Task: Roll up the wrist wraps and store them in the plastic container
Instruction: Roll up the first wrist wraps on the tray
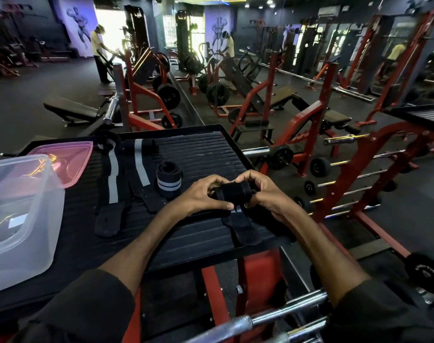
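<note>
Both hands hold a partly rolled black wrist wrap (234, 191) over the ribbed black platform (206, 154). My left hand (206, 194) grips its left end, my right hand (260, 191) grips its right end, and the loose tail (243, 231) trails toward me. One finished roll (169, 182) with a grey band stands upright to the left. Two unrolled wraps (113, 179) (139, 164) with grey stripes lie flat further left. The clear plastic container (20, 214) stands open at the left edge.
A pink lid (70, 159) lies behind the container. Red racks with barbells (347, 138) and weight plates stand to the right and behind. A steel bar (272, 315) crosses below the platform. A person stands far back left.
</note>
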Action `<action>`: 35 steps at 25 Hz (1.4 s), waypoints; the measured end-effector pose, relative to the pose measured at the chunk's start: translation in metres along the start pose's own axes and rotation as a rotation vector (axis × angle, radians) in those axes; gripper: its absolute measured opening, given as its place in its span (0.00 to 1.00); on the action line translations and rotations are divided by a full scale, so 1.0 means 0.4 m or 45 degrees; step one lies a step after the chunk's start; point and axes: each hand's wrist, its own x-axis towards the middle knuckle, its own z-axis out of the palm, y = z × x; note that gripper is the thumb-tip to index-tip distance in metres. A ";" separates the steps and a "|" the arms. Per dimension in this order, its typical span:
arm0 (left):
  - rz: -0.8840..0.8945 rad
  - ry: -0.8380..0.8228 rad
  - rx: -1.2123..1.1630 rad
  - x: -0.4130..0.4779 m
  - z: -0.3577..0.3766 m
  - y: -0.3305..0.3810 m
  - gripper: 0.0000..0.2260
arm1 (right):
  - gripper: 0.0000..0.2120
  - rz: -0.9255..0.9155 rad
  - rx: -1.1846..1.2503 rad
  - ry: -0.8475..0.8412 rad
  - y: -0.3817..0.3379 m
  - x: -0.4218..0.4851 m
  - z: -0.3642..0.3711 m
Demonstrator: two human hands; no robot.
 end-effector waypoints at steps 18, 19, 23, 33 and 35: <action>-0.069 -0.009 -0.419 -0.016 0.000 0.045 0.22 | 0.19 0.170 0.512 0.070 -0.017 -0.010 -0.005; -0.116 -0.014 -0.452 -0.014 -0.001 0.039 0.21 | 0.18 0.136 0.523 0.060 -0.019 -0.014 -0.005; -0.105 -0.055 -0.219 -0.013 0.004 0.018 0.17 | 0.28 0.073 0.564 -0.024 -0.019 -0.016 -0.005; 0.199 0.258 0.310 -0.012 0.013 -0.003 0.29 | 0.24 0.336 0.557 -0.046 -0.039 -0.001 -0.001; 0.348 0.304 0.365 -0.019 0.018 0.005 0.30 | 0.20 0.375 0.323 -0.051 -0.036 0.003 0.010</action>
